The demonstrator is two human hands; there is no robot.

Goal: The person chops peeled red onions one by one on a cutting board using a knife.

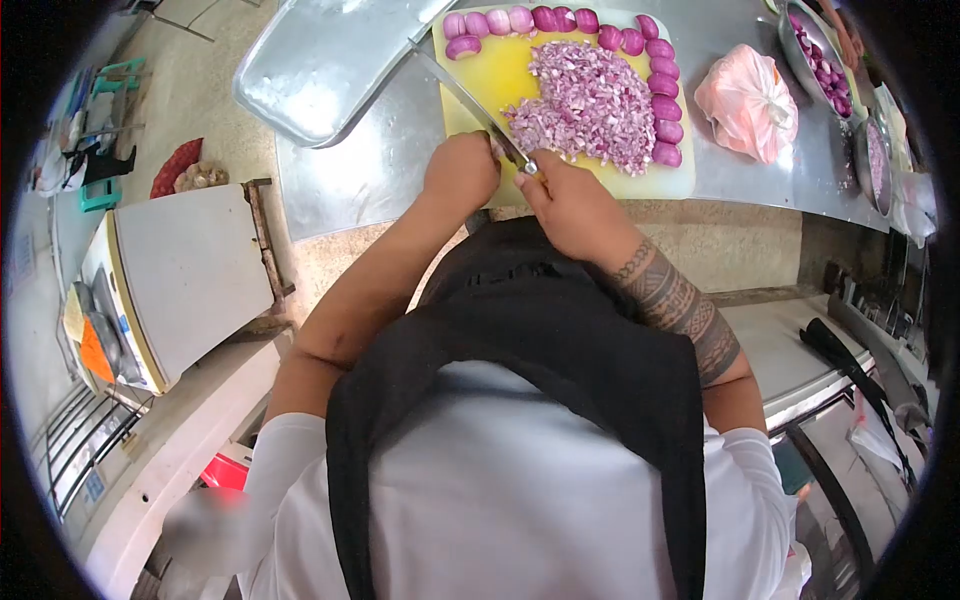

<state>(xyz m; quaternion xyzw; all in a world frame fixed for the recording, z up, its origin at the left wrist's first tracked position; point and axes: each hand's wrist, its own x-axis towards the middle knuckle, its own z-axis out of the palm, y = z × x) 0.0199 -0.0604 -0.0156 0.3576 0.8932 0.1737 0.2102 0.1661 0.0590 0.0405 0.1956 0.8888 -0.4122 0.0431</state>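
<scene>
My right hand [580, 208] is closed around the handle end of a kitchen knife [462, 92], whose blade points up and left across the cutting board [668, 187]. Beside the knife, at the board's near edge, my left hand [463, 172] is closed in a fist. Its fingertips are hidden, so whatever they hold cannot be made out. Chopped red onion [590, 108] lies heaped on the yellowish board, just beyond my right hand. Peeled red onion pieces [665, 85] line the board's far and right edges.
A metal tray [335, 65] sits left of the board on the steel table [350, 185]. To the right are a tied plastic bag [748, 102], a metal bowl of onion pieces [822, 68] and another bowl [876, 168]. Part of another person's arm [848, 35] shows beyond.
</scene>
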